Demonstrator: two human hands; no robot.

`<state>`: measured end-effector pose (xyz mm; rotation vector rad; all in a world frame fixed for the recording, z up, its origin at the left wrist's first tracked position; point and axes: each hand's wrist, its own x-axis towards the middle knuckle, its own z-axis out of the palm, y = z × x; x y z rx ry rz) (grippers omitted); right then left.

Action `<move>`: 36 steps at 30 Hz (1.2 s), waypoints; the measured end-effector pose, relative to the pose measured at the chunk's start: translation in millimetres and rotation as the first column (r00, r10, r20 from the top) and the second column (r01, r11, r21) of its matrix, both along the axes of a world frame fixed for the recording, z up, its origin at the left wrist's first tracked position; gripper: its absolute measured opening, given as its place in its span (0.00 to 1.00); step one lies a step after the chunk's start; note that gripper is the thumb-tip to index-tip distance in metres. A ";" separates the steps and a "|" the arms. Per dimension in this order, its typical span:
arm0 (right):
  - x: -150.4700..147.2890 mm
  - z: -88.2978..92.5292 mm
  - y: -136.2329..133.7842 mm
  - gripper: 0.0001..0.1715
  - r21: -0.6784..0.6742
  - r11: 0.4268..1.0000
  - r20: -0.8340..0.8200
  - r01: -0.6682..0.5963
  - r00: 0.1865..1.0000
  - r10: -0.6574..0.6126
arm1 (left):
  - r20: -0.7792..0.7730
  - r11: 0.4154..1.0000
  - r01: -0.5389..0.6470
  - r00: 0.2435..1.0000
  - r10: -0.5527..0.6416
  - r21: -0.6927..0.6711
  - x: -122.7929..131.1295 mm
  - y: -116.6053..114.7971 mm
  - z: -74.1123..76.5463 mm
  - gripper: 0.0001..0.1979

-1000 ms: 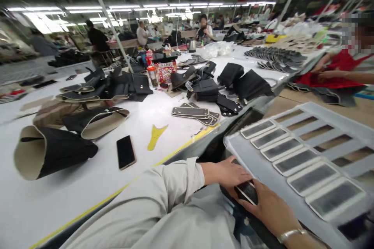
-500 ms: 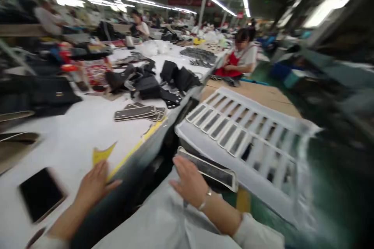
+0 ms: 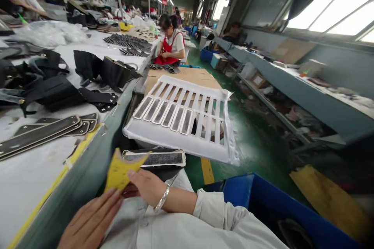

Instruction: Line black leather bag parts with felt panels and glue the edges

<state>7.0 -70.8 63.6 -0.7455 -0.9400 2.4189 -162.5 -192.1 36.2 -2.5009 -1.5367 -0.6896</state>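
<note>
A yellow curved-edge piece, like a small card or template with dark marks, is held up above my lap. My right hand, with a silver bracelet at its wrist, pinches it on the right side, thumb in front. Straight and close together, the fingers of my left hand lie on its lower edge; that thumb is hidden. Just beyond my right hand is a long dark strap piece with a pale rim. Behind that, a white slotted frame carries a row of several similar dark pieces.
Left, the white table bears stacked dark straps and black leather parts. A blue bin stands at my right. A co-worker in a red apron sits ahead. Along the right wall runs a long bench.
The view has swung right. The yellow piece has come off the table to in front of my body, and my right hand has closed on it beside my left.
</note>
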 end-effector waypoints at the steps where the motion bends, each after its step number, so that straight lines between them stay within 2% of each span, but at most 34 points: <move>1: 5.5 3.7 4.3 0.16 -0.003 0.996 -0.022 0.091 0.996 -0.091 | -0.026 0.995 0.100 0.995 -0.099 0.009 20.3 17.3 7.0 0.31; 3: 26.1 10.9 16.4 0.16 -0.023 0.948 -0.034 0.317 0.948 -0.318 | -0.079 0.962 0.273 0.960 -0.270 0.022 57.9 53.4 19.1 0.31; 5: 61.2 16.5 33.1 0.18 0.016 0.863 0.030 0.505 0.862 -0.505 | -0.099 0.898 0.440 0.894 -0.438 0.002 86.5 88.8 23.5 0.32; 6: 83.3 17.7 42.4 0.18 0.056 0.807 0.070 0.588 0.804 -0.591 | -0.071 0.896 0.444 0.893 -0.444 -0.015 96.6 105.7 21.4 0.34; 7: 107.3 17.4 51.6 0.18 0.116 0.763 0.115 0.637 0.754 -0.647 | -0.016 0.916 0.400 0.916 -0.400 -0.028 104.2 121.7 16.4 0.39; 8: 132.0 15.2 60.1 0.18 0.201 0.715 0.155 0.669 0.699 -0.698 | 0.047 0.948 0.312 0.950 -0.309 -0.065 109.7 136.7 8.6 0.46; 9: 155.8 10.8 67.5 0.18 0.276 0.699 0.220 0.660 0.664 -0.714 | 0.097 0.969 0.213 0.975 -0.202 -0.128 113.6 150.5 -1.1 0.52; 10: 177.6 4.3 73.4 0.19 0.328 0.723 0.305 0.608 0.656 -0.690 | 0.115 0.966 0.148 0.985 -0.126 -0.210 116.2 162.8 -11.9 0.56; 11: 196.2 -4.0 77.8 0.20 0.354 0.775 0.403 0.524 0.662 -0.632 | 0.100 0.945 0.116 0.991 -0.090 -0.307 117.9 173.3 -22.8 0.57; 14: 228.3 -35.2 85.0 0.23 0.349 0.911 0.629 0.220 0.665 -0.402 | 0.009 0.862 0.103 0.993 -0.114 -0.496 119.9 192.0 -48.0 0.50; 16: 232.8 -55.5 88.9 0.25 0.331 0.944 0.718 0.012 0.646 -0.260 | -0.048 0.854 0.095 0.989 -0.139 -0.511 119.5 194.6 -55.0 0.44; 18: 230.9 -71.1 95.1 0.26 0.327 0.927 0.766 -0.185 0.627 -0.146 | -0.115 0.875 0.078 0.982 -0.150 -0.477 118.6 192.6 -55.6 0.40; 20: 227.8 -80.0 103.8 0.27 0.376 0.857 0.784 -0.353 0.613 -0.091 | -0.179 0.900 0.059 0.972 -0.150 -0.432 118.1 189.5 -53.6 0.37; 22: 225.5 -82.3 113.3 0.28 0.453 0.749 0.792 -0.484 0.605 -0.088 | -0.212 0.917 0.058 0.965 -0.153 -0.396 118.2 187.2 -52.3 0.35; 25: 220.7 -77.5 124.4 0.26 0.514 0.624 0.797 -0.588 0.597 -0.094 | -0.216 0.932 0.082 0.962 -0.166 -0.352 118.0 184.7 -53.7 0.33; 28: 211.4 -72.6 129.0 0.20 0.559 0.589 0.779 -0.583 0.612 -0.134 | -0.204 0.945 0.111 0.962 -0.180 -0.308 115.7 182.2 -55.6 0.30; 30: 204.8 -74.2 129.5 0.19 0.592 0.599 0.766 -0.539 0.607 -0.212 | -0.198 0.947 0.136 0.960 -0.199 -0.292 114.4 181.9 -53.5 0.29; 33: 198.9 -85.4 128.5 0.24 0.615 0.688 0.753 -0.386 0.544 -0.369 | -0.189 0.935 0.196 0.948 -0.258 -0.295 118.9 187.2 -43.6 0.32; 36: 196.5 -99.9 124.0 0.29 0.612 0.771 0.724 -0.175 0.518 -0.456 | -0.172 0.875 0.358 0.887 -0.428 -0.327 134.0 200.1 -31.9 0.39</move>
